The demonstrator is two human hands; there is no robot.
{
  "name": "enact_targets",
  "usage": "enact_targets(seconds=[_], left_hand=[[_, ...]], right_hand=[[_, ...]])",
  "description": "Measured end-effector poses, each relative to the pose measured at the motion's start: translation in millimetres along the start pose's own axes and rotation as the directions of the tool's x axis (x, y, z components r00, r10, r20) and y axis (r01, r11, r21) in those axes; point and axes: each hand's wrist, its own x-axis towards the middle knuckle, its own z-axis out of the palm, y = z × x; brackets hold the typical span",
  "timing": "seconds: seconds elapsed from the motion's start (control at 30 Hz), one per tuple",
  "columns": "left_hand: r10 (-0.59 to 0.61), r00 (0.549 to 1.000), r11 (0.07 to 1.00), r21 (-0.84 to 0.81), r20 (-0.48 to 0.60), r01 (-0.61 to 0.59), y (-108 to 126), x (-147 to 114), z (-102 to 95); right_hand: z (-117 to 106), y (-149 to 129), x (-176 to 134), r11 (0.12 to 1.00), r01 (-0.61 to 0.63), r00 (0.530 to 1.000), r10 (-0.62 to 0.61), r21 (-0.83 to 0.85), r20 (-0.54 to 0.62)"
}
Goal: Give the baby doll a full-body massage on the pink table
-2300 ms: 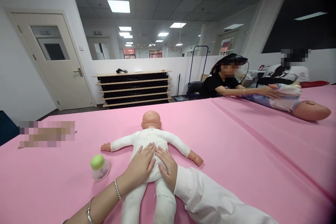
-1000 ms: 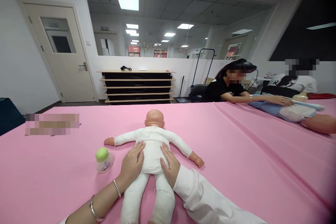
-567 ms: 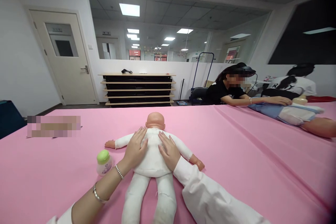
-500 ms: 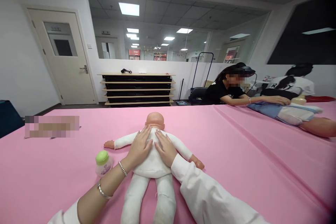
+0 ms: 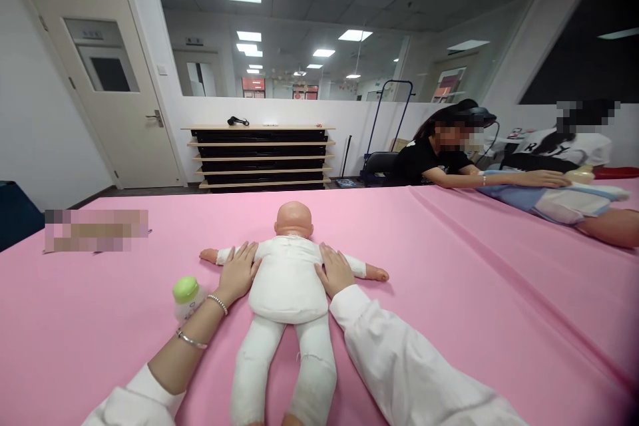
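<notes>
A baby doll with a white cloth body lies face down, its head away from me and its arms stretched out sideways. My left hand rests open on its left shoulder and upper arm, fingers pointing forward. On the other side my right hand lies open over the doll's right shoulder, beside the torso. Neither hand grips anything. Close to my left forearm stands a small bottle with a green cap, partly hidden behind the wrist.
A pink cloth covers the table, with a raised crease on the right. Another person at the right handles a second doll. A blurred flat item lies at the left. Stacked shelving stands behind the table.
My hands have slid outward from the middle of the doll's upper back to its shoulders. The doll's right arm now points more straight out. The view has tilted slightly down.
</notes>
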Motion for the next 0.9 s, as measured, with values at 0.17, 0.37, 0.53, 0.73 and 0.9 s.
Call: enact_targets(seconds=[0.17,0.37,0.53,0.73,0.9], left_hand=[[-0.07,0.987,0.979,0.179,-0.143,0.095,-3.7,-6.8,2.2],[-0.202,0.937,0.932,0.239,-0.286,0.274,2.3,-7.0,0.6],[-0.06,0.952,0.995,0.062,-0.301,0.082,10.1,2.4,2.5],[0.103,0.994,0.992,-0.065,-0.032,-0.105,7.6,4.4,5.4],[0.042,0.994,0.993,0.118,-0.1,-0.03,3.5,0.2,-0.1]], right_hand=[[-2.4,23.4,-9.9,0.985,-0.096,0.995,0.091,-0.143,-0.036],[-10.6,23.6,-16.0,0.954,-0.225,0.97,0.201,-0.2,-0.133],[-8.1,11.9,-7.0,0.99,0.009,0.989,-0.029,-0.139,-0.148],[-6.1,7.9,-1.4,0.994,0.08,0.997,-0.081,-0.077,-0.016],[-10.8,14.1,-4.0,0.976,-0.145,0.989,0.14,-0.163,-0.041]])
